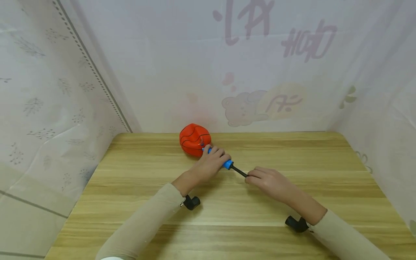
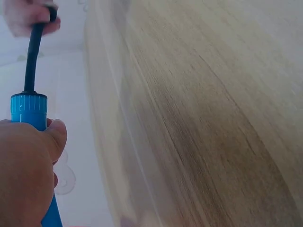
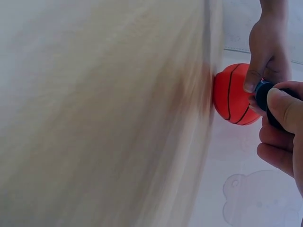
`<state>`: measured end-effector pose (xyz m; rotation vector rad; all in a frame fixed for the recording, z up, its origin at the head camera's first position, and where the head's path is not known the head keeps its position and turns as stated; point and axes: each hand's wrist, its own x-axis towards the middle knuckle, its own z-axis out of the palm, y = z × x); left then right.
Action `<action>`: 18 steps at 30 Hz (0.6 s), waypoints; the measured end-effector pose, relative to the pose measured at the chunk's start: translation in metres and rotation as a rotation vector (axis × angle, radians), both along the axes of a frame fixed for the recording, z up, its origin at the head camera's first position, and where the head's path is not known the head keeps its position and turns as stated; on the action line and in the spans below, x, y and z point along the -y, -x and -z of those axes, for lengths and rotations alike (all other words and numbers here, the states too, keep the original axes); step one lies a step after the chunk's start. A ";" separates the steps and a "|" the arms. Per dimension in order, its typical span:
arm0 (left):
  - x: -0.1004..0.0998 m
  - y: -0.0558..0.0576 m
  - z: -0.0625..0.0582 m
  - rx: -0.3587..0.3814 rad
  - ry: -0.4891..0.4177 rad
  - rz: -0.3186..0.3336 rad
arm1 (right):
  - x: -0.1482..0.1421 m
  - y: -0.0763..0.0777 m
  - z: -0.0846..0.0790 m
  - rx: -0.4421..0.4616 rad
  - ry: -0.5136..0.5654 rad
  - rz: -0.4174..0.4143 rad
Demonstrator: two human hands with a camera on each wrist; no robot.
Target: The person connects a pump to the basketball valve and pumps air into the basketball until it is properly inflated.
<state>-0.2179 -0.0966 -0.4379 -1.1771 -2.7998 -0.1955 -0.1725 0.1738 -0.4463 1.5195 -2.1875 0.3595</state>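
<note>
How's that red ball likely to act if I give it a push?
The red ball will probably feel soft and give when pushed, as its upper side looks creased and sunken. It would likely roll unevenly on the flat table, being rounded but misshapen. The blue pump, its end right by the ball, might get in the way.

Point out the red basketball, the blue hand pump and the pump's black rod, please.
Red basketball [image 1: 191,140]: head view, middle of its visible side.
Blue hand pump [image 2: 29,109]: left wrist view, on its ribbed end collar.
Black rod [image 2: 31,60]: left wrist view, midway along its shaft.
</note>
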 end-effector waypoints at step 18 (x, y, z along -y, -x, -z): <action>0.001 0.006 -0.002 -0.043 0.030 -0.003 | 0.036 0.027 -0.004 -0.007 -0.055 0.058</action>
